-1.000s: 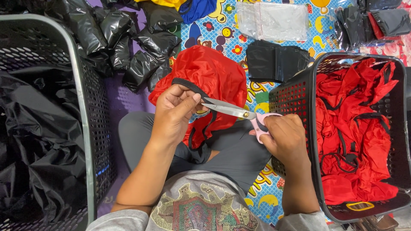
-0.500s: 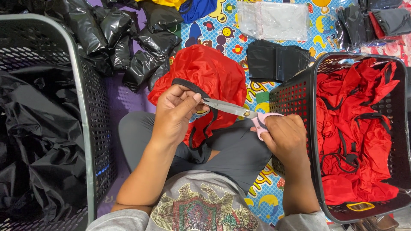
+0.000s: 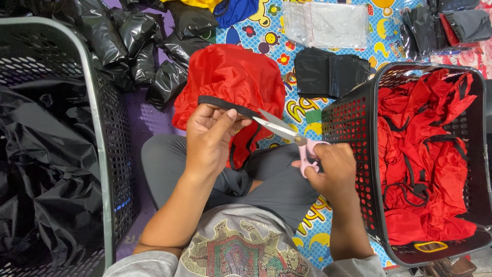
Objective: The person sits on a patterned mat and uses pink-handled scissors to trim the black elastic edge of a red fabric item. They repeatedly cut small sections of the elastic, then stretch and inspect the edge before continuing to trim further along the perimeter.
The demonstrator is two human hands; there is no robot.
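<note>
My left hand pinches the black-trimmed edge of a red fabric piece that drapes over my lap. My right hand grips pink-handled scissors, whose blades point left toward the black trim just beside my left fingers. The blades look slightly apart at the trim.
A black basket at my right holds several red fabric pieces with black straps. A grey basket at my left holds black fabric. Black plastic packets, folded black cloth and clear bags lie on the patterned mat ahead.
The scissors' tips have edged slightly closer to the black trim; both hands stay almost where they were.
</note>
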